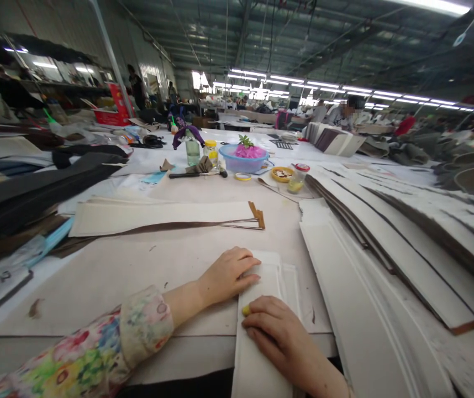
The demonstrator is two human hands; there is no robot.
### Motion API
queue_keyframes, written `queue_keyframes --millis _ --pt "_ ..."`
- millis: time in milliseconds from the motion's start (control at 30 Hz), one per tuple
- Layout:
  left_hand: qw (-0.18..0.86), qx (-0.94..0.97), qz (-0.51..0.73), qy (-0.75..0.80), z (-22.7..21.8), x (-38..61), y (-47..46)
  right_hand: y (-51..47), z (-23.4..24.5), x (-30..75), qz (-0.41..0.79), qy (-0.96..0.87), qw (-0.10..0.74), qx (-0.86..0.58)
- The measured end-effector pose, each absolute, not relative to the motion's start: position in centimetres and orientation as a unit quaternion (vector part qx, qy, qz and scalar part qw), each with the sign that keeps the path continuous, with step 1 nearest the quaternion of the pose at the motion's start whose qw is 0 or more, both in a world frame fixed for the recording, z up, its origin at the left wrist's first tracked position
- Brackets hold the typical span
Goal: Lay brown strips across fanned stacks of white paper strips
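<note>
A long white strip-shaped panel with a raised line along its right side lies in front of me, running over the table's near edge. My left hand rests on the panel's far left edge, fingers stretched out and slightly apart. Closer to me, my right hand presses flat on the same panel, fingers a little bent. Something small and yellow shows at its index fingertip; I cannot tell whether it is a finger cover. Under the panel's right side, another pale piece sticks out.
White brown-backed panels are stacked at right; more strips lie beyond my left hand. Farther back stand a blue basin with pink contents, a jar, a yellow lid and a brush. Dark material is piled left.
</note>
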State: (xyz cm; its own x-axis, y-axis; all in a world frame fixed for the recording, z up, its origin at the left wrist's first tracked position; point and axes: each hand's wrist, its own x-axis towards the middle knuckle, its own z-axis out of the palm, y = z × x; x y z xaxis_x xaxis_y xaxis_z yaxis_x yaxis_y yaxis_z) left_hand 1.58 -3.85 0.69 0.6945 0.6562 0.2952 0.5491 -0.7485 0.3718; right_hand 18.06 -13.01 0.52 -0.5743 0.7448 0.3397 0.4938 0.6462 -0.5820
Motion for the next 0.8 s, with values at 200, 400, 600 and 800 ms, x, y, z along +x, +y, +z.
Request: queue_keyframes --millis 200,400,600,800 --pt "0.113 0.937 0.176 0.279 0.5 3.4 -4.9 -12.9 0.3 17.9 0.204 -0.858 0.303 -0.362" --pt "0.099 0.916 0.187 0.34 0.2 2.1 -4.4 -12.9 -0.9 18.4 0.155 -0.844 0.326 -0.398" --pt "0.094 0.903 0.185 0.376 0.6 1.1 -3.8 -12.7 -1.2 18.6 0.148 -0.841 0.346 -0.389" --pt "0.071 0.913 0.172 0.363 0.7 1.2 -3.9 -12.5 -1.5 18.8 0.138 -0.847 0.347 -0.38"
